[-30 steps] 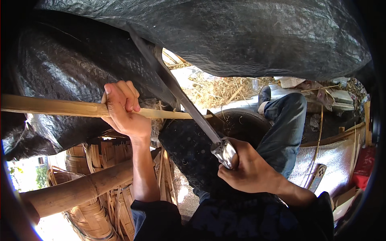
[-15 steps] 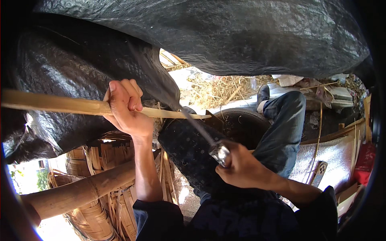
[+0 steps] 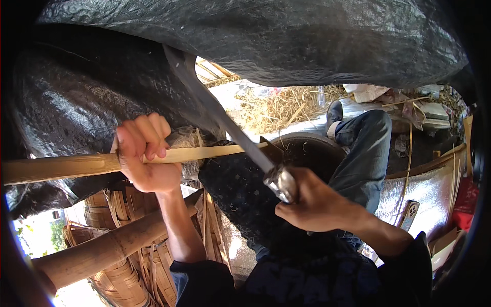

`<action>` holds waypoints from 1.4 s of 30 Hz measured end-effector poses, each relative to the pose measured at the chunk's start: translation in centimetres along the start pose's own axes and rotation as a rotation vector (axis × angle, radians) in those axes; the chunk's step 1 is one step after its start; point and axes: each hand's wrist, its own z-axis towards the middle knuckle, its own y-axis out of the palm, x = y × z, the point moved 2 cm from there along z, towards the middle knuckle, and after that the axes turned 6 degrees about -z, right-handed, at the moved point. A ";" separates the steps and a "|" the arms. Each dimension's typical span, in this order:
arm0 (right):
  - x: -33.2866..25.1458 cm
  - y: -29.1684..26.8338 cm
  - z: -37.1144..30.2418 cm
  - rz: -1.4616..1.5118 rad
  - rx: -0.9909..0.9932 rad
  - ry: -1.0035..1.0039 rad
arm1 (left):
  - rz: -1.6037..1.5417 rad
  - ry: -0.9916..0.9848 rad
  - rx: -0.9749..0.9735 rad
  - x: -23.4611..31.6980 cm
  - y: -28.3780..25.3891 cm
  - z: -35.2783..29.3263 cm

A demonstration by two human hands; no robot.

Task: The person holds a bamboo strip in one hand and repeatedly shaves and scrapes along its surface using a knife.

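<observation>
The pale strip (image 3: 204, 153), which I judge to be bamboo or wood, lies almost level in front of the person, and its thin end is over the dark cloth (image 3: 232, 187) on the lap. The long blade (image 3: 232, 130) crosses it near this end (whether the two really touch, I cannot tell). The left hand (image 3: 146, 153) is closed around the strip, fingers curled; the right hand (image 3: 317, 202) is closed around the shiny handle (image 3: 281, 185) of the blade. If the blade slips along the strip toward the left, it could reach the left fingers, because they are bare. If it bites too deep, the thin end could break, and the blade could drop to the cloth and the thigh under it. Further out, the black sheet (image 3: 76, 102) hangs behind the blade's far end, so a wide swing could catch or tear it.
</observation>
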 end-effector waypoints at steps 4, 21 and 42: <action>3.0 1.9 0.9 -0.234 0.051 -0.090 | 0.007 -0.008 0.037 0.1 0.1 -0.6; 0.1 -0.7 -0.8 -0.487 0.478 -0.524 | 0.167 -0.068 0.134 -1.7 -0.3 -2.8; 4.6 0.9 -2.0 -0.231 0.480 -0.405 | 0.004 -0.296 0.205 -0.5 1.4 -0.2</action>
